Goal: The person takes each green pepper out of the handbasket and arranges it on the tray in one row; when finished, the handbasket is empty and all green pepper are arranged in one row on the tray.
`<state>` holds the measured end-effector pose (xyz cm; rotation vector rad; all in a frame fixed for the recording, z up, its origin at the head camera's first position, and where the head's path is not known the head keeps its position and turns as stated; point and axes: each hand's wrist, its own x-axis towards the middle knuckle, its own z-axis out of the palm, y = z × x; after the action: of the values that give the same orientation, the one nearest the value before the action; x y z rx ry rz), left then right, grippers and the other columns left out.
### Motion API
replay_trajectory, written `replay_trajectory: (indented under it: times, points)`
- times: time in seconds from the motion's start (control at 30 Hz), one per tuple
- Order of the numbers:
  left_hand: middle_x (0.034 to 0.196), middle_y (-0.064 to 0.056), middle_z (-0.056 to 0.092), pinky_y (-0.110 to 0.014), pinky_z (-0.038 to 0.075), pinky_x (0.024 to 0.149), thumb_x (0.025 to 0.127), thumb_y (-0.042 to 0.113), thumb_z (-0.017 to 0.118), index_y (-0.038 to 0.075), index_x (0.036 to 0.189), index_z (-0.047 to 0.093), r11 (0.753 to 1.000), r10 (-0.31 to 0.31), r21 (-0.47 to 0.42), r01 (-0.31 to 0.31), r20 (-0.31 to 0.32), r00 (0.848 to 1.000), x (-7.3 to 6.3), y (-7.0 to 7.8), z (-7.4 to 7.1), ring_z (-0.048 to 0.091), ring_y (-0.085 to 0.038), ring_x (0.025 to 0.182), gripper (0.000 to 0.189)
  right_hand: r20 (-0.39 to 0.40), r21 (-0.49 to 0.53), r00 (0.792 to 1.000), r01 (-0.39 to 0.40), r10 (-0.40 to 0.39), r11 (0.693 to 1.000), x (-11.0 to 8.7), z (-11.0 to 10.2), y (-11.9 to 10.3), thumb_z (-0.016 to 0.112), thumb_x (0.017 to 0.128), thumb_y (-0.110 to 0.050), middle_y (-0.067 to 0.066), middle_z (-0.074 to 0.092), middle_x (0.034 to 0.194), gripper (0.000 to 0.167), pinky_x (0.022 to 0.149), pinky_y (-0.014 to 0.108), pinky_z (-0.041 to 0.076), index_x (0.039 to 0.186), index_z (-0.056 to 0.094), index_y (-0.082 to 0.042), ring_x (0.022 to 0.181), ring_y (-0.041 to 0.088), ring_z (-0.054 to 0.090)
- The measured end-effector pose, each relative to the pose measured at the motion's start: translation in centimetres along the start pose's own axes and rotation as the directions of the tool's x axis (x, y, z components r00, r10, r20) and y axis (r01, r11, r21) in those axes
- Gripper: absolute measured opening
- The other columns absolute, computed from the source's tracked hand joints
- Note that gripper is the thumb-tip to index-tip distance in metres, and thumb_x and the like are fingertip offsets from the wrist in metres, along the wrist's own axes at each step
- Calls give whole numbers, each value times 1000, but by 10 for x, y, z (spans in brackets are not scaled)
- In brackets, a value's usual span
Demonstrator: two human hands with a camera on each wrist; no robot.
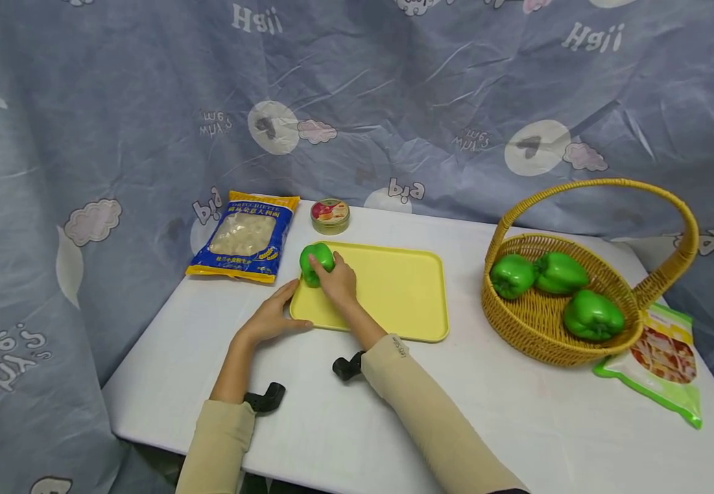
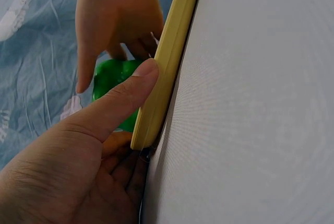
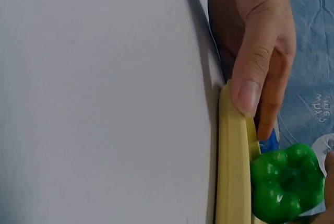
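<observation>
A green bell pepper (image 1: pixel 313 257) stands at the left end of a yellow tray (image 1: pixel 400 295). My right hand (image 1: pixel 339 283) holds the pepper from its right side, the thumb lying over it; in the right wrist view only a sliver of that hand shows beside the pepper (image 3: pixel 287 185). At the tray's near left corner, my left hand (image 1: pixel 270 317) grips the rim, thumb along the near edge and fingers along the left side. The left wrist view shows the left thumb (image 2: pixel 128 91) against the tray rim (image 2: pixel 167 62), partly covering the pepper (image 2: pixel 112 75).
A wicker basket (image 1: pixel 517 326) with a tall handle, on the right, contains three green bell peppers (image 1: pixel 592 315). Partly under it lies a green-edged food bag (image 1: pixel 665 353). Behind the tray are a blue and yellow pasta bag (image 1: pixel 245 237) and a small round tin (image 1: pixel 330 217).
</observation>
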<state>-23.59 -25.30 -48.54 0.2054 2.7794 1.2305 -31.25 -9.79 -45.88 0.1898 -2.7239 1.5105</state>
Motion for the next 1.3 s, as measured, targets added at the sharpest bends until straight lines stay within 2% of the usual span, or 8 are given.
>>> replay_trajectory:
  times: [0.2,0.3,0.53,0.67,0.97,1.07,1.2,1.3]
  points:
    - [152,-7,18,-47,17,110,68,47,78,8,148,17,1000,-7,14,7,10,1000,0,3,1,16,-28,138,107,3,131,992,126,-127,983,-3,-30,6,55,90,-46,14,45,137,66,104,41,33,139,40,-5,127,30,39]
    - [152,-5,18,-48,16,110,68,48,78,10,148,17,999,-31,6,31,11,999,-1,5,1,15,-27,138,108,39,101,966,251,-256,963,-7,-55,3,56,91,-41,10,49,134,55,103,39,35,134,47,-8,126,26,41]
    - [152,-4,18,-50,16,109,65,55,77,14,149,17,999,-36,13,36,5,999,0,1,1,15,-28,138,111,273,6,792,566,-546,824,-38,-121,1,56,92,-37,4,49,135,46,103,43,32,131,52,-13,126,18,39]
    - [152,-4,19,-48,16,109,64,57,76,14,149,18,1000,-24,14,24,1,1000,0,0,3,15,-27,138,112,335,32,736,614,-588,788,-63,-157,11,56,92,-37,0,47,135,46,103,42,33,132,51,-15,127,16,38]
    - [152,-7,18,-48,16,110,66,53,77,12,149,17,999,-31,13,31,-2,1000,-2,0,2,14,-28,138,110,248,-95,780,610,-574,787,-100,-239,55,61,90,-24,0,51,131,43,99,44,38,131,52,-15,123,19,43]
    - [152,-7,19,-48,17,109,67,51,78,12,148,18,999,-32,12,33,-13,999,-2,0,0,14,-28,138,109,123,-150,796,605,-592,782,-103,-267,71,62,89,-13,4,54,128,41,99,33,38,129,54,-12,119,20,46]
    - [152,-7,18,-50,16,109,67,49,78,12,149,18,999,-36,-4,36,-8,999,-2,0,1,14,-29,138,108,-99,-220,832,517,-546,827,-106,-303,94,62,88,-8,8,54,126,42,92,15,34,129,53,-11,112,17,48]
    - [152,-6,17,-50,15,109,66,49,79,14,149,17,999,-51,-13,51,1,999,-1,1,3,13,-29,138,109,-245,-259,851,404,-465,877,-107,-328,109,63,88,-12,13,49,128,48,90,29,37,134,49,-12,109,24,46]
